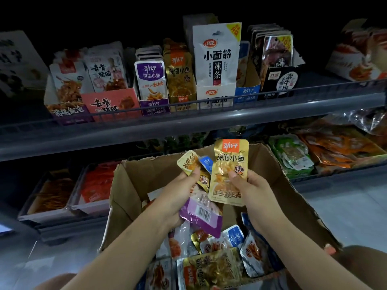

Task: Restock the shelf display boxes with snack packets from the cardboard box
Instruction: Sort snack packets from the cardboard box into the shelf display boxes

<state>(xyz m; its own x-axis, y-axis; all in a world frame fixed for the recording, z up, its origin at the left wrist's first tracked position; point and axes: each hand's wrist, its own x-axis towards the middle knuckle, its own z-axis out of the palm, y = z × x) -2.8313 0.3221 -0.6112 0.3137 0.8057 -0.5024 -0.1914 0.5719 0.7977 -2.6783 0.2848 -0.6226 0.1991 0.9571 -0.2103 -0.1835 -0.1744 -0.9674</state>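
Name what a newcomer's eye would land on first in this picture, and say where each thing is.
First, the gold fish-snack packet held upright by the right hand above the cardboard box. Next, the left hand gripping a fan of mixed packets. Behind, a tall white packet stands highest on the upper shelf.

Snack packets (pixel 229 174) in both hands (pixel 250 189); cardboard box (pixel 125 195) below

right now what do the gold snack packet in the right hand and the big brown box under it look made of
The gold snack packet pinched by the right hand looks like metallised plastic film: glossy, with bright glare and small creases. The big brown box looks like corrugated cardboard: matte, with bent flaps and ragged, torn edges.
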